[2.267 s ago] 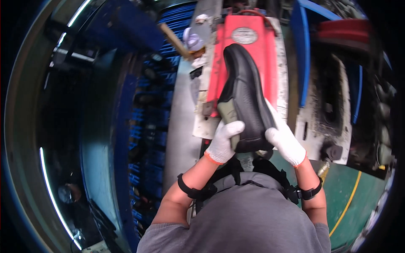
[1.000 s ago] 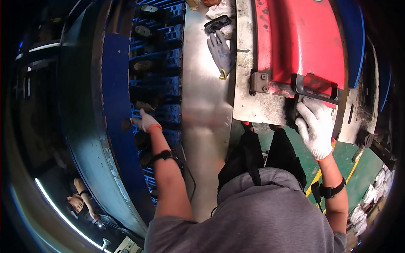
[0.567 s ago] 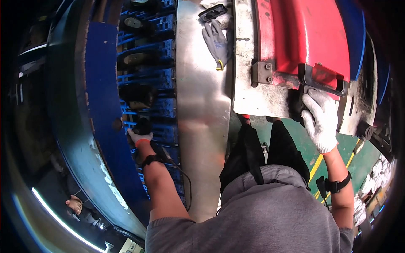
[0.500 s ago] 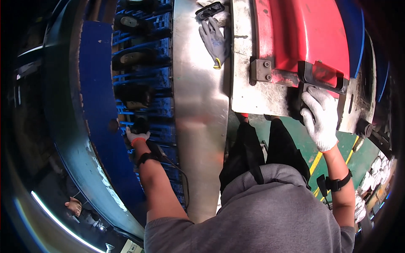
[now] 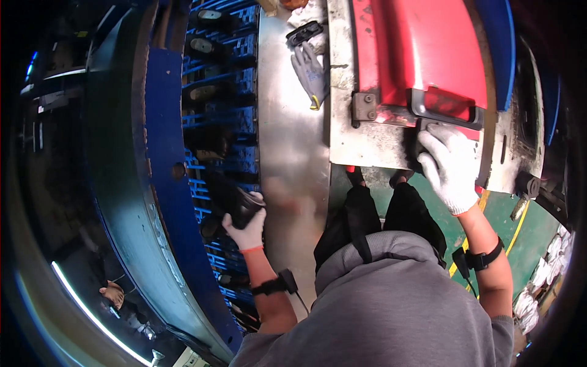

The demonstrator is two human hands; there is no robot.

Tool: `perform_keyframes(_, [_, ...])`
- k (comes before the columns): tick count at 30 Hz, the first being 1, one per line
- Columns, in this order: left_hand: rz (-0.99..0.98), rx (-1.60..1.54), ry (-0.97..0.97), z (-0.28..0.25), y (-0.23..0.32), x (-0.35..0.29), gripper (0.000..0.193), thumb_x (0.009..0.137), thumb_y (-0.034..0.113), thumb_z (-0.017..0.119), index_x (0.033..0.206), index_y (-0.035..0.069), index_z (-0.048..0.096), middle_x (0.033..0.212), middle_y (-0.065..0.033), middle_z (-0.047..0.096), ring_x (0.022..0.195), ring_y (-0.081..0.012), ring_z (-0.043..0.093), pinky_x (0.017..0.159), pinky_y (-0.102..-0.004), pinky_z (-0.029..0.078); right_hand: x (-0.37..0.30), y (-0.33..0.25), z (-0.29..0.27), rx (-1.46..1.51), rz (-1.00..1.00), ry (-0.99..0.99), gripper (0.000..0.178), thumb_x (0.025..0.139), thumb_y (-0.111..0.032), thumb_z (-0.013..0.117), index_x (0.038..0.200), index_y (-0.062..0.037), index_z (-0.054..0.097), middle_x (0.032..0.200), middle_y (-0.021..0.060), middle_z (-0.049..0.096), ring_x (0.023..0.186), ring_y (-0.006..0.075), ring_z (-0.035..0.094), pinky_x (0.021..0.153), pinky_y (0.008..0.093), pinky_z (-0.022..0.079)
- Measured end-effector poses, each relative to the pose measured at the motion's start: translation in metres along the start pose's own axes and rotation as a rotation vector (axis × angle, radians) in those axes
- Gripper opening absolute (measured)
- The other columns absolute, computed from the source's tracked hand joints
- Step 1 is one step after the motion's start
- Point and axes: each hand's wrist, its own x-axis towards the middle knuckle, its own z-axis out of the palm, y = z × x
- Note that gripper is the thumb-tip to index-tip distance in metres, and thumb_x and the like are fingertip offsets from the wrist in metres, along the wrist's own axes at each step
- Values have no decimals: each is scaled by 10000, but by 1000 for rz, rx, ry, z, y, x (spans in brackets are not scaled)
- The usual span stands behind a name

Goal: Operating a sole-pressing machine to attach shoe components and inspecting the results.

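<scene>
My left hand [image 5: 247, 233], in a white glove, grips the end of a black shoe [image 5: 237, 200] at the right edge of the blue rack [image 5: 247, 116]. The shoe is tilted, its far end reaching over the rack, and its details are lost in shadow. At the front of the red-covered machine [image 5: 449, 49], my gloved right hand [image 5: 449, 174] has its fingers bent over a dark piece [image 5: 417, 139] just below a black handle-shaped frame [image 5: 446, 116]. The hand hides most of that piece.
More dark shoes [image 5: 205, 93] lie on the rack's blue bars. A bare metal counter [image 5: 287, 159] runs between rack and machine, with a grey glove [image 5: 310, 76] and a black moulded part [image 5: 304, 33] at its far end. A bolted block [image 5: 365, 107] sits on the machine's front.
My left hand has come up from the rack and moved right, now with the black shoe in it. My right hand stays at the dark piece; the whole view has shifted slightly.
</scene>
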Motion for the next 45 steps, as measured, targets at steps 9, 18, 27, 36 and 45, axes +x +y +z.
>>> perform_keyframes(9, [-301, 802, -719, 106, -158, -112, 1181, 691, 318, 878, 1643, 15, 248, 1565, -270, 422, 1460, -447, 415, 1289, -562, 269, 1, -8, -58, 720, 41, -173, 522, 942, -264, 705, 1410, -51, 616, 1357, 211, 631, 1320, 406, 557, 1113, 456, 454])
perform_keyframes(18, [-187, 1716, -1147, 202, -323, -159, 704, 909, 111, 761, 1533, -11, 459, 1378, -79, 601, 1169, -189, 620, 1053, -340, 495, -60, 58, -127, 1391, 444, 111, 985, 822, -255, 687, 1676, -21, 255, 1739, 165, 256, 1585, 236, 276, 1296, 359, 182])
perform_keyframes(27, [266, 1505, -1389, 295, -448, -244, 684, 919, 55, 696, 1568, 46, 480, 1372, -106, 615, 1169, -184, 623, 1050, -339, 506, -90, 296, -163, 346, 800, 361, 786, 772, -378, 783, 1499, -136, 603, 1565, 306, 471, 1442, 404, 500, 1197, 423, 408])
perform_keyframes(36, [737, 1213, -1653, 387, -546, -303, 573, 965, 161, 726, 1493, 16, 559, 1362, -136, 652, 1229, -219, 638, 1059, -339, 503, -61, 382, -137, -61, 769, 101, 757, 835, -501, 732, 1542, -311, 541, 1525, 322, 459, 1316, 494, 565, 1098, 519, 494])
perform_keyframes(45, [1231, 1181, -2242, 474, -644, -374, 646, 989, 324, 664, 1533, 24, 489, 1490, -250, 558, 1380, -320, 549, 1143, -396, 445, -66, 370, -151, -16, 865, -122, 847, 905, -631, 675, 1638, -352, 355, 1591, 328, 363, 1304, 491, 589, 1061, 520, 525])
